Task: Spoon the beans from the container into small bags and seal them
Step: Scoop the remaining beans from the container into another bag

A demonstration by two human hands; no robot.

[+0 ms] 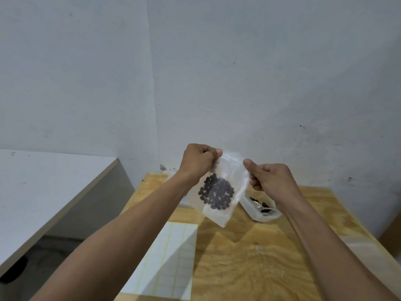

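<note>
Head view
Bag: a small clear plastic bag (221,190), held up in the air above the far part of the wooden table (249,257), in front of the pale wall (238,72).
Bag contents: dark beans (216,194) bunched in a roundish clump at mid-height; the strip of bag below the clump looks flat and milky.
Bag direction: long axis runs from the top edge between the hands down to the bottom edge nearer the camera; it hangs tilted, the top edge sloping down from left to right, the bottom swung toward the right.
Left hand: left hand (198,160) raised, fingers curled, thumb and fingers pinching the bag's upper left corner.
Right hand: right hand (271,178) a little lower, fingers curled, thumb on top, pinching the bag's upper right edge.
Arms: both forearms reach up from the bottom corners and converge on the bag.
Container: a clear container (260,208) lies on the table behind and right of the bag, dark beans visible inside.
Other: a white lined sheet (171,261) lies on the table's near left part; a white counter (54,185) stands at left.
</note>
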